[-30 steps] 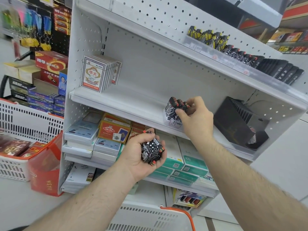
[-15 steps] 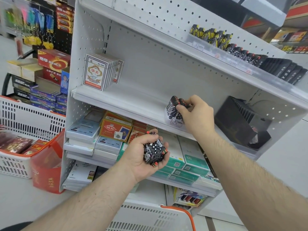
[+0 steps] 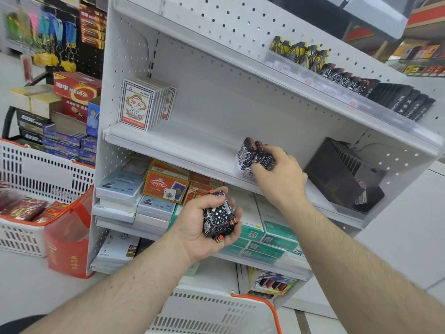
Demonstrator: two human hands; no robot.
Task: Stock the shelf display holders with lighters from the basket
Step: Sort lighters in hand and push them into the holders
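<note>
The right hand (image 3: 279, 174) pinches upright lighters (image 3: 252, 154) at the shelf (image 3: 183, 150) edge, which may topple, while the left hand (image 3: 204, 227) (fingers curled) cradles a loose bunch (image 3: 219, 219) that could spill.

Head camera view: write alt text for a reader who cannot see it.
The right hand grips a row of black patterned lighters standing on the middle shelf of a white store rack, while the left hand holds a bundle of lighters below. A black display holder sits to the right on that shelf, and playing-card packs stand at its left.
</note>
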